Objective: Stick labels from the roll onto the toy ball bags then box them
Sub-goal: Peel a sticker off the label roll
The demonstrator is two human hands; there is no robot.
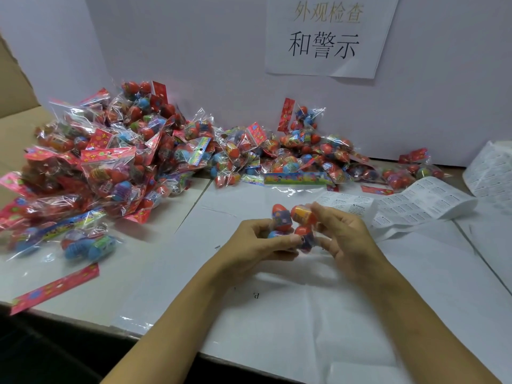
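clear crinkly film, likely light and slippery: toy ball bag [293, 228] held just above the table [277, 314], pinched by left hand [256, 242] and right hand [342, 231]. best gripped round the firm balls. label strip [401, 206] just beyond.

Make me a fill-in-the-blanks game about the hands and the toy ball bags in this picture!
1. Both hands, the left hand and the right hand, hold one ____ of toy balls.
2. The big pile of bags lies on the person's ____ side.
3. The strip of labels is coloured ____.
4. The paper sign hangs on the ____ behind the table.

Missing words: bag; left; white; wall
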